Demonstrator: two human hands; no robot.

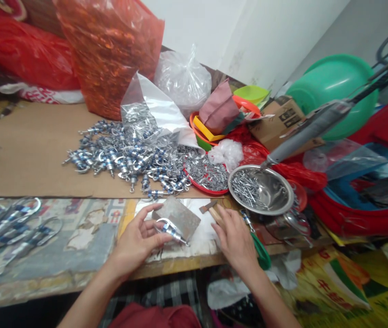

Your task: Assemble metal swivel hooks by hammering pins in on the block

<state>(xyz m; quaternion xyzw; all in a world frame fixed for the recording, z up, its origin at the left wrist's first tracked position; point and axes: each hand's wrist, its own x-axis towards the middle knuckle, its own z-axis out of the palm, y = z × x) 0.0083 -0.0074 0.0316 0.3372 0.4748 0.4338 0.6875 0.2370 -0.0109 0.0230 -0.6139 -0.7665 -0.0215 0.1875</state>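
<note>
Left hand (141, 234) pinching blue-and-silver metal hook piece (172, 231) — right hand (235, 231) curled round wooden-handled, rusty-headed tool (210, 209).
Piece held by curved end over 7 o'clock edge of grey rectangular metal plate (181, 213), presumably leaving ring end clear — tool at plate's 3 o'clock, likely for easy reach.

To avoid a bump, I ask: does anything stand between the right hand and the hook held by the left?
Nothing visible does. Between the right hand and the hook, only the plate and white sheet show beneath. The tool is in the right hand.
</note>
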